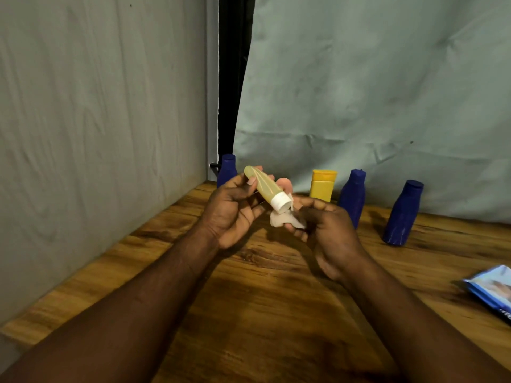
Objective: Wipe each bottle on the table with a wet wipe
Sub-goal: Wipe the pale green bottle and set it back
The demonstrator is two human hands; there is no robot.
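Observation:
My left hand [232, 211] holds a small translucent yellow bottle [264, 187] above the table, tilted with its white cap [281, 202] pointing down and to the right. My right hand [329, 230] pinches a crumpled white wet wipe [282, 219] just under that cap. On the wooden table [276, 313] behind my hands stand a yellow bottle [322, 185] and three dark blue bottles: one at the far left [227, 170], partly hidden by my left hand, one right of the yellow bottle [352, 197], and one farther right [402, 214].
A blue and white pack of wet wipes [490, 291] lies at the table's right edge. A grey wall stands close along the table's left side, and a pale green cloth hangs behind the bottles.

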